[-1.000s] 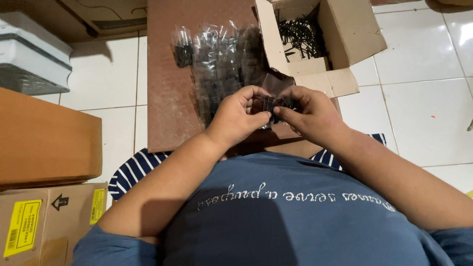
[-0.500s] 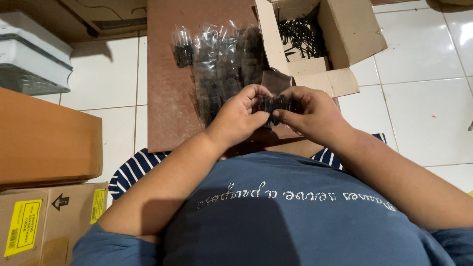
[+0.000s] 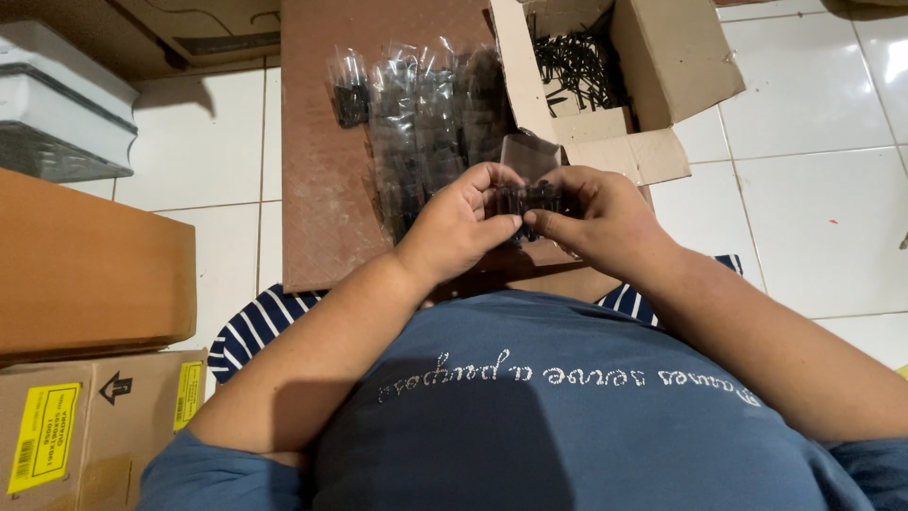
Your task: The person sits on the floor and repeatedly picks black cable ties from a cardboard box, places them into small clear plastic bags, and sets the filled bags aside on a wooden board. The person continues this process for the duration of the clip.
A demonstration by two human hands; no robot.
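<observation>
Head view: both hands pinched on one small clear bag of black parts.
Your left hand [image 3: 462, 227] and right hand [image 3: 596, 220] meet on the bag [image 3: 532, 189], mouth up; tilt it and parts could spill beside the filled bags [image 3: 426, 123] beyond, short of the box [image 3: 653, 66].

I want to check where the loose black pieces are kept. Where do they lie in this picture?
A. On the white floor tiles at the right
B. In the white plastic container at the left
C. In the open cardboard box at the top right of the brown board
C: the black pieces lie piled inside the open cardboard box, beyond the brown board.
</observation>
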